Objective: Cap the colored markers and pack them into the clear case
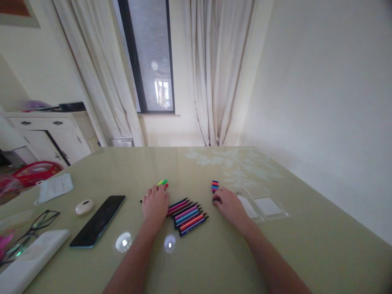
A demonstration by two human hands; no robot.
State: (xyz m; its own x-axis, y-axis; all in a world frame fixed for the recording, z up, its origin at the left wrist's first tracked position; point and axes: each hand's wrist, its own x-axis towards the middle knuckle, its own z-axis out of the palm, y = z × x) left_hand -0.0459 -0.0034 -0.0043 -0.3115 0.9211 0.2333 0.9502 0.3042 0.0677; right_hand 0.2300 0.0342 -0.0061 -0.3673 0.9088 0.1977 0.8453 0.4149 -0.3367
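From my end of the head camera I have a fan of felt-tip pens [187, 218] lying on the counter [214, 261] between the two hands, their dark tips slanting up and to the right. The left hand [155, 202] rests palm down just left of that fan, its fingers bent over a few brighter pens [164, 182] whose green, yellow and red ends poke out beyond the knuckles; the fingertips are hidden from me, so I cannot tell whether they grip or merely cover. The right hand [228, 204] lies across the gap, thumb and forefinger curled nearly together at a small dark piece [216, 200], and I cannot tell from here how firmly, if at all, they have it. Just beyond sits a neat line of short coloured caps [214, 185], as I read them, and further right a clear plastic case [286, 212] lies flat. I judge the pens light and stiff, with smooth round barrels liable to roll on this glossy top, so I would take each by mid-barrel, well back from the tip, which I expect to be soft and easily smudged. The caps look tiny and slick; I would pinch one across its sides, gently, lest its neighbours scatter.
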